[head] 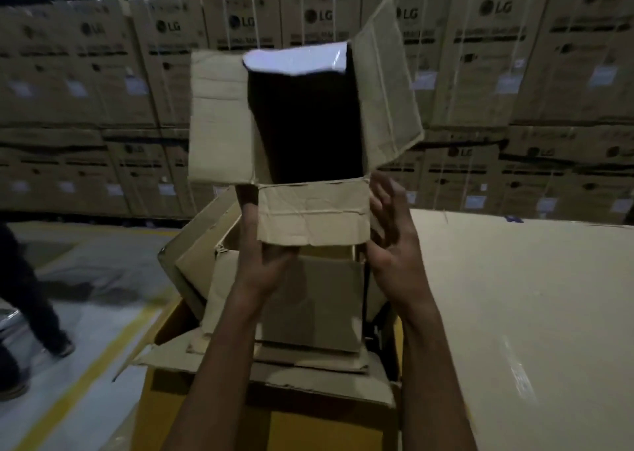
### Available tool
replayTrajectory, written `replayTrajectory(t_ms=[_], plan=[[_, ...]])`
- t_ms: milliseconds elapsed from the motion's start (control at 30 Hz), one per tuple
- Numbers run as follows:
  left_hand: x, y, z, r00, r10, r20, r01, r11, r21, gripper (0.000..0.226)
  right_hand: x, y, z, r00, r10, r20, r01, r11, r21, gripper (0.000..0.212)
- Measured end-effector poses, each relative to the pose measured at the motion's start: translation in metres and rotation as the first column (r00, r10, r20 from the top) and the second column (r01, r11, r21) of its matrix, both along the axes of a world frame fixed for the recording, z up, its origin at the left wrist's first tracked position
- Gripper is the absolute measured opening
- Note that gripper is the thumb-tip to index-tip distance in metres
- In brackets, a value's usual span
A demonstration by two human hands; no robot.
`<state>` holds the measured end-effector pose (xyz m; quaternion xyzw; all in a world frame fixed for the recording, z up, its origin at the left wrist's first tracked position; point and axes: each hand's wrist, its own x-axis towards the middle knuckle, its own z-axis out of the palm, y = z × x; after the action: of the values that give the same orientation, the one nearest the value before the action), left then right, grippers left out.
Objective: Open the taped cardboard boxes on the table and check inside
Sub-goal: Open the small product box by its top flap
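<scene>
Open cardboard box (308,117) is being held up in the air, mouth facing the camera, all four flaps splayed outward. Interior is reading dark; a white sheet (295,61) is showing at its far top edge. Left hand (264,262) is gripping under the near bottom flap, fingers curled closed on it. Right hand (394,238) is sitting against the box's lower right corner, palm open, fingers spread. Below, opened cartons (302,303) are piling beside the left edge of the pale surface (514,313). LG cartons (103,73) are standing stacked behind.

open box (310,215): creased matt cardboard | table (521,313): smooth, slightly glossy
</scene>
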<state>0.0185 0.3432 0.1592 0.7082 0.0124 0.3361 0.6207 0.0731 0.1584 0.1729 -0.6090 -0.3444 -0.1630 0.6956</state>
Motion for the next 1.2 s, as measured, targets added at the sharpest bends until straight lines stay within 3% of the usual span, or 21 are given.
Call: replayTrajectory(t_ms=[100,200,300,500,600,667,733,900,1033,1200], plan=[[0.021,0.016,0.016,0.999,-0.035,0.021,0.032,0.991,0.133,0.075,0.017,0.024,-0.010,0.991,-0.061,-0.116,0.053,0.996,-0.076,0.072],[0.041,0.042,0.016,0.993,-0.087,-0.076,0.098,0.984,0.149,0.072,0.028,0.042,-0.022,0.962,-0.202,-0.182,0.179,0.975,-0.134,0.078],[0.054,0.057,0.016,0.988,-0.108,-0.113,0.128,0.974,0.190,0.075,0.026,0.055,-0.021,0.937,-0.197,-0.288,0.164,0.977,-0.134,0.067],[0.075,0.077,-0.007,0.947,-0.135,-0.292,0.188,0.969,0.161,0.065,0.041,0.074,-0.038,0.876,-0.346,-0.336,0.240,0.917,-0.319,0.078],[0.083,0.073,-0.019,0.929,0.044,-0.369,0.103,0.924,0.369,0.047,0.044,0.091,-0.053,0.799,-0.555,-0.233,0.374,0.761,-0.530,0.078],[0.083,0.070,-0.023,0.913,0.189,-0.361,0.052,0.824,0.564,0.045,0.044,0.098,-0.059,0.740,-0.661,-0.121,0.449,0.620,-0.643,0.072],[0.081,0.069,-0.025,0.895,0.253,-0.366,0.065,0.740,0.670,0.046,0.042,0.101,-0.061,0.722,-0.689,-0.064,0.476,0.561,-0.677,0.067],[0.073,0.075,-0.030,0.856,0.418,-0.306,-0.012,0.607,0.795,0.021,0.038,0.101,-0.069,0.707,-0.706,-0.041,0.534,0.571,-0.623,0.073],[0.072,0.075,-0.033,0.859,0.417,-0.299,-0.033,0.626,0.779,0.027,0.040,0.101,-0.074,0.692,-0.715,-0.095,0.562,0.617,-0.552,0.072],[0.074,0.077,-0.043,0.902,0.370,-0.224,-0.078,0.650,0.756,0.034,0.037,0.100,-0.071,0.691,-0.723,-0.015,0.560,0.548,-0.621,0.047]])
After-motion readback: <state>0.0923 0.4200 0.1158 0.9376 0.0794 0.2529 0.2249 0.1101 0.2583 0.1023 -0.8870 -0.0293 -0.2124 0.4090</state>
